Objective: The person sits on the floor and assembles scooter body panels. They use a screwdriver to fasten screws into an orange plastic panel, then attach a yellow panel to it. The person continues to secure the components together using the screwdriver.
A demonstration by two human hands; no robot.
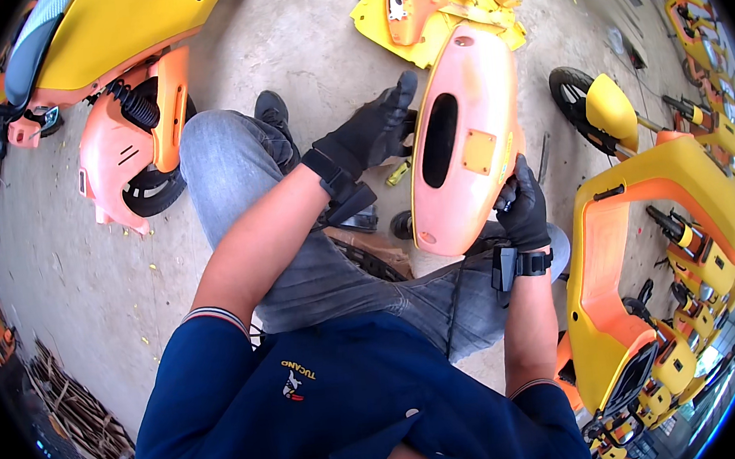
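Observation:
A long oval scooter body panel, faded pink-orange with yellow edges, stands tilted in front of me above my right thigh. It has a long dark oval opening and a small orange plate on its face. My right hand, in a black glove, grips the panel's lower right edge with curled fingers. At the upper left edge is my left hand, also gloved; its thumb is stretched out and apart. Its fingertips reach the panel's edge, partly hidden there.
Broken yellow and orange panels lie on the concrete floor ahead. A yellow-and-orange scooter stands at left. Close on my right is a large yellow scooter body, with a wheel and more scooters beyond. Sticks lie lower left.

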